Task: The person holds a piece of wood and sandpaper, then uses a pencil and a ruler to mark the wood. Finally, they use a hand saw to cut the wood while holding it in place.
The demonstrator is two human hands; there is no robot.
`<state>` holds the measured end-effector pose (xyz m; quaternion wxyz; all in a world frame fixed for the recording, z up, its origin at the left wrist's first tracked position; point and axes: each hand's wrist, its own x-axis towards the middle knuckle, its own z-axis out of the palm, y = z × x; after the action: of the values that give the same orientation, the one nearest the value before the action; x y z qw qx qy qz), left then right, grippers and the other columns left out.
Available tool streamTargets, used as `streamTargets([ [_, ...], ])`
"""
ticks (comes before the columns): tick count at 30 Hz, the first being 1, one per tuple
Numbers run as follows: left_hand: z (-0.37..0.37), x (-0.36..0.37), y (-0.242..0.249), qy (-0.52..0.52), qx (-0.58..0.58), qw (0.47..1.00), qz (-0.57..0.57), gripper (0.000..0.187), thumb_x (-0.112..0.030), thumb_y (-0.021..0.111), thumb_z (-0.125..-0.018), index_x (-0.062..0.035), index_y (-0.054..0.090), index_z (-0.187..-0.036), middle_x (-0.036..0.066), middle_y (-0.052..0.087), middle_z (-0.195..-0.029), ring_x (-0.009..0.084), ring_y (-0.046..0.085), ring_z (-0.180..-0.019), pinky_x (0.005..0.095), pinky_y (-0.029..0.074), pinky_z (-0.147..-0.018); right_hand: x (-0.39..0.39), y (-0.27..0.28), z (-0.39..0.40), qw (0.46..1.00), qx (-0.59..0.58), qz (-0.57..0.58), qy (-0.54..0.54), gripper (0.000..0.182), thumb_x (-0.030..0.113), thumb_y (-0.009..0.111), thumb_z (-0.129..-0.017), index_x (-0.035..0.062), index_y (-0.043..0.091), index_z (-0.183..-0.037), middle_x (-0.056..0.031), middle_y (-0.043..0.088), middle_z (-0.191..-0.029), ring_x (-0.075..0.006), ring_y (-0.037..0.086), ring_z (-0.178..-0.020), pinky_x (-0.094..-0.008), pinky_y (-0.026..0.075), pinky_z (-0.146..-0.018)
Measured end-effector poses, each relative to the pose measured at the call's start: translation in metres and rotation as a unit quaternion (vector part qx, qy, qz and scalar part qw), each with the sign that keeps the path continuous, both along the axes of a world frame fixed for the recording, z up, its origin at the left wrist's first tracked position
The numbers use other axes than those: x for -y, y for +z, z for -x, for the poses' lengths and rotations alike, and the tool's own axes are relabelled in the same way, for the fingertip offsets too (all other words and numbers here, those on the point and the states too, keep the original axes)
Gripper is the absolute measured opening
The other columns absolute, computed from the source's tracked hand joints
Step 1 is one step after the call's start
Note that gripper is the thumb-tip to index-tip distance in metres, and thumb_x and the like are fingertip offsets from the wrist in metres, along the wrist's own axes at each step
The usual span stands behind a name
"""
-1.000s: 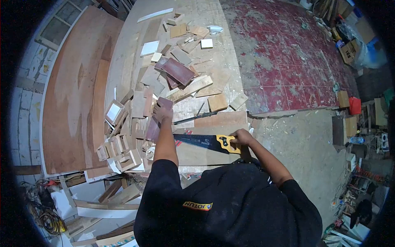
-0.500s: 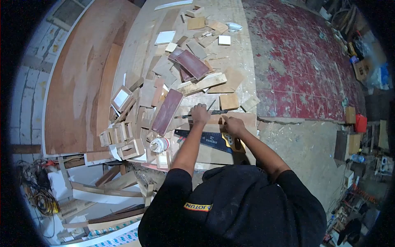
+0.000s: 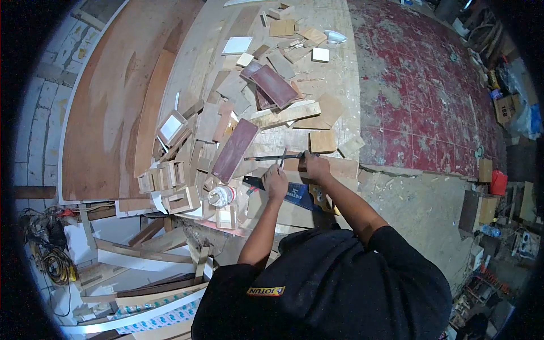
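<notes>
My left hand (image 3: 276, 182) is closed around a thin pencil-like stick (image 3: 283, 156) that points away from me. The stick crosses a long, slim dark tool (image 3: 266, 158) lying sideways over the boards. At the right end of that tool, my right hand (image 3: 315, 166) has its fingers closed around it; its exact kind I cannot tell. Below both hands lies a handsaw (image 3: 296, 194) with a dark blade and a yellow-and-black handle (image 3: 322, 198), partly hidden by my left hand. A flat wooden board (image 3: 343, 166) extends beside my right hand.
Left of my hands are a maroon board (image 3: 235, 150), a white container (image 3: 221, 196) and small wooden frames (image 3: 170, 177). Wood offcuts (image 3: 323, 141) and more maroon pieces (image 3: 274, 86) are scattered farther up the worktable. A large brown panel (image 3: 102, 124) lies at left; red tiled floor (image 3: 413, 102) at right.
My left hand has drawn back toward me, off the dark tool and over the saw blade, with the stick. My right hand has moved up to the tool's right end.
</notes>
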<state>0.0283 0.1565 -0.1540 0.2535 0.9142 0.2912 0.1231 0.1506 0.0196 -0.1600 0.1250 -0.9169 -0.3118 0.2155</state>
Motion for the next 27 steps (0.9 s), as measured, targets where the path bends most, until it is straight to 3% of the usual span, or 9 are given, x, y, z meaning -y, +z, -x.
streamTargets([
  [5,0.06,0.034,-0.018,0.031,0.051,0.996,0.068,0.021,-0.017,0.049,-0.093,-0.0029,0.056,-0.107,0.022,0.061,-0.096,0.0429,0.056,-0.095,0.0527,0.044,-0.082,0.009,0.011,0.006,0.999,0.003,-0.04,-0.031,0.036,0.026,0.055,-0.087,0.0062,0.049,-0.117,-0.0195,0.069,-0.091,-0.0379,0.068,-0.078,-0.0502,0.054,-0.068],
  [7,0.082,0.042,-0.008,0.045,-0.01,0.991,0.123,0.032,-0.019,0.043,-0.095,0.0032,0.052,-0.116,0.027,0.06,-0.097,0.0447,0.058,-0.094,0.0493,0.044,-0.086,0.014,0.016,0.011,0.998,-0.013,-0.051,-0.046,0.038,0.029,0.058,-0.086,0.0064,0.05,-0.116,-0.0198,0.068,-0.093,-0.0377,0.068,-0.08,-0.05,0.054,-0.069],
  [10,0.117,0.042,-0.053,0.108,0.064,0.99,0.063,0.029,-0.02,0.041,-0.097,0.0003,0.054,-0.114,0.025,0.061,-0.096,0.0435,0.058,-0.091,0.0504,0.045,-0.082,0.038,0.016,0.025,0.999,0.003,-0.016,0.03,0.043,0.032,0.061,-0.084,0.0054,0.054,-0.118,-0.0201,0.063,-0.104,-0.0356,0.064,-0.095,-0.0467,0.053,-0.077],
  [13,0.146,0.023,-0.059,0.161,0.007,0.983,0.084,0.029,-0.021,0.045,-0.095,0.0014,0.054,-0.112,0.025,0.061,-0.096,0.0418,0.058,-0.092,0.0493,0.045,-0.08,0.072,0.036,0.053,0.999,0.003,0.013,0.042,0.045,0.039,0.065,-0.081,0.0057,0.059,-0.111,-0.0203,0.06,-0.108,-0.0357,0.059,-0.101,-0.0466,0.052,-0.081],
  [16,0.142,0.019,-0.011,0.235,-0.076,0.959,0.139,0.029,-0.02,0.055,-0.089,0.0029,0.054,-0.106,0.025,0.06,-0.092,0.0421,0.057,-0.093,0.0494,0.045,-0.081,0.11,0.039,0.069,0.999,0.035,0.018,-0.034,0.047,0.04,0.068,-0.078,0.0067,0.061,-0.11,-0.0204,0.058,-0.109,-0.036,0.058,-0.103,-0.047,0.052,-0.081],
  [19,0.156,0.014,-0.004,0.14,-0.062,0.987,0.058,0.036,-0.025,0.061,-0.084,0.0029,0.053,-0.105,0.023,0.059,-0.094,0.0417,0.055,-0.095,0.0497,0.043,-0.084,0.141,0.036,0.078,0.996,-0.033,-0.002,-0.08,0.049,0.036,0.074,-0.074,0.0105,0.061,-0.114,-0.0186,0.057,-0.108,-0.0364,0.061,-0.098,-0.0461,0.052,-0.078],
  [21,0.159,0.016,-0.005,-0.041,-0.041,0.997,-0.045,0.052,-0.035,0.07,-0.077,0.0015,0.051,-0.11,0.021,0.056,-0.104,0.0395,0.052,-0.102,0.0493,0.04,-0.089,0.142,0.035,0.082,0.994,-0.037,0.003,-0.102,0.05,0.034,0.074,-0.073,0.0103,0.06,-0.114,-0.0183,0.057,-0.107,-0.0362,0.061,-0.099,-0.0457,0.052,-0.078],
  [26,0.142,0.041,0.002,-0.261,-0.098,0.96,-0.011,0.076,-0.042,0.081,-0.065,0.0013,0.047,-0.117,0.019,0.05,-0.12,0.0361,0.046,-0.114,0.049,0.036,-0.098,0.131,-0.008,0.086,0.991,0.017,0.037,-0.129,0.04,0.021,0.07,-0.073,0.0014,0.06,-0.106,-0.018,0.057,-0.106,-0.0372,0.061,-0.099,-0.0475,0.05,-0.086],
  [27,0.137,0.047,-0.001,-0.291,-0.103,0.951,-0.031,0.078,-0.043,0.081,-0.065,0.0018,0.046,-0.118,0.02,0.05,-0.12,0.0363,0.046,-0.115,0.0489,0.035,-0.099,0.134,0.002,0.082,0.995,0.037,0.046,-0.079,0.031,0.014,0.066,-0.073,0.0,0.061,-0.1,-0.0213,0.059,-0.105,-0.0399,0.06,-0.098,-0.0484,0.049,-0.088],
])
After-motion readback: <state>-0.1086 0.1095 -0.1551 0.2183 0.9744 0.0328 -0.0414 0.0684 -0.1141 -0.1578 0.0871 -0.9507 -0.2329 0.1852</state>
